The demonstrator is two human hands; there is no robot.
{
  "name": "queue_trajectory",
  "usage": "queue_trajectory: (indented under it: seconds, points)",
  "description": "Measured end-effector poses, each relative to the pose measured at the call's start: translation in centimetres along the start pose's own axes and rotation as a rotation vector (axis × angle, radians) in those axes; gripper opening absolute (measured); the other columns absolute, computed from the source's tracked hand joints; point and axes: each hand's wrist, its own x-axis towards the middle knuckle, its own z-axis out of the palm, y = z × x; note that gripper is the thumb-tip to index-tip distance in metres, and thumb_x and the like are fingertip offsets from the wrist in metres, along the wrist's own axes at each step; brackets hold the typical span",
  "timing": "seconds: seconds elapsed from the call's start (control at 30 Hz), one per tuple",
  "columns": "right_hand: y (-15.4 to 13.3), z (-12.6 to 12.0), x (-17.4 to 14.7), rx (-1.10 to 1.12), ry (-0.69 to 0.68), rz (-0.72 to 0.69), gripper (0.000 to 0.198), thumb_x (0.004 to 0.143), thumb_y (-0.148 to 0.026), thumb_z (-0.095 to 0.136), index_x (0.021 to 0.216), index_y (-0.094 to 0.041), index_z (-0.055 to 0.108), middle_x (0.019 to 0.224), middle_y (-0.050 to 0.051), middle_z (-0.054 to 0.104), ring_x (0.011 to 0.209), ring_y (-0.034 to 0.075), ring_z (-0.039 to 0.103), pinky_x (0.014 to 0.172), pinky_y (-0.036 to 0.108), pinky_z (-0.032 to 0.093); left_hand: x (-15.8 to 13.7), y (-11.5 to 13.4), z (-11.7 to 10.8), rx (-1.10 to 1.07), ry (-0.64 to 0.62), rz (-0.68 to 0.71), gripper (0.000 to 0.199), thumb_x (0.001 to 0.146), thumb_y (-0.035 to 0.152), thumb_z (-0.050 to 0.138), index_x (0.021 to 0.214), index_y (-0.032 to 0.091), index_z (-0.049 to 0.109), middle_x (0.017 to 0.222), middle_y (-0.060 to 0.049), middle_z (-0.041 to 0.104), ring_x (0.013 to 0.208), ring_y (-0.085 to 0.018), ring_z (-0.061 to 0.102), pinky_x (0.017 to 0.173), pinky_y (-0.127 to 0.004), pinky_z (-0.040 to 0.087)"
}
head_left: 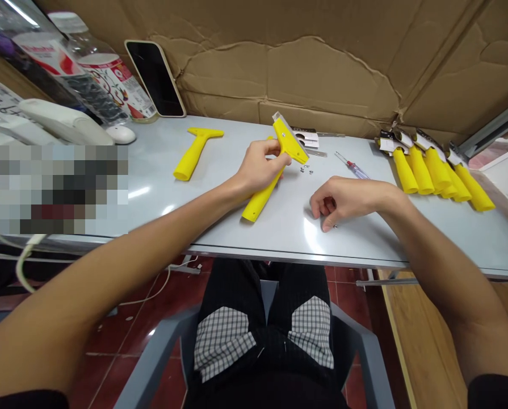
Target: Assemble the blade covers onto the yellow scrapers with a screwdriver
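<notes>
My left hand [262,165] is wrapped round the handle of a yellow scraper [260,201], holding it tilted above the table with its head up and away from me. A metal blade edge shows at the head's upper end, and a screw sits in its face. Low over the tabletop, my right hand [336,201] has loosely curled fingers, with thumb and index finger apart. A small screw [335,226] lies beside that thumb. Several more small screws [305,169] lie beyond, near the scraper head. A screwdriver [352,166] with a clear handle rests behind my right hand.
Another yellow scraper handle [194,153] lies left on the table [151,221]. Several yellow scrapers [439,170] with dark-and-white heads line the right. Packaged blades [307,139] lie at the back. A phone [158,79] leans against cardboard [288,68], beside bottles [115,79] and white devices.
</notes>
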Motion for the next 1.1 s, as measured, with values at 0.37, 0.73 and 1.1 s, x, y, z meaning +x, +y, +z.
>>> queue_trajectory:
  seconds: [0.37,0.73,1.1]
  points:
    - [1.3,-1.7,-1.2,0.05,-0.136,0.06,0.01,0.08,-0.03,0.092,0.088,-0.025,0.088,0.082,-0.002,0.082,0.076,0.019,0.072,0.071,0.034,0.054,0.1,-0.3,-0.1,0.001,-0.023,-0.019,0.004,0.083,0.024,0.076,0.085,0.019,0.075,0.108,-0.008,0.082,0.059,-0.01,0.062,0.054,-0.027,0.054]
    - [0.9,-1.1,-0.4,-0.024,0.111,0.046,0.011,0.08,-0.017,0.079,0.083,-0.025,0.086,0.079,-0.002,0.082,0.069,0.019,0.071,0.07,0.035,0.053,0.2,-0.5,-0.1,-0.016,-0.034,-0.008,0.009,0.082,0.026,0.078,0.088,0.02,0.078,0.103,-0.007,0.083,0.061,-0.012,0.064,0.053,-0.027,0.055]
    - [1.4,-1.2,0.0,-0.125,0.234,0.065,0.004,0.083,-0.02,0.074,0.08,-0.023,0.076,0.071,-0.002,0.073,0.064,0.017,0.062,0.07,0.035,0.047,0.0,-0.4,0.0,0.0,-0.059,0.009,0.007,0.082,0.024,0.075,0.087,0.019,0.076,0.109,-0.008,0.084,0.059,-0.01,0.063,0.055,-0.027,0.055]
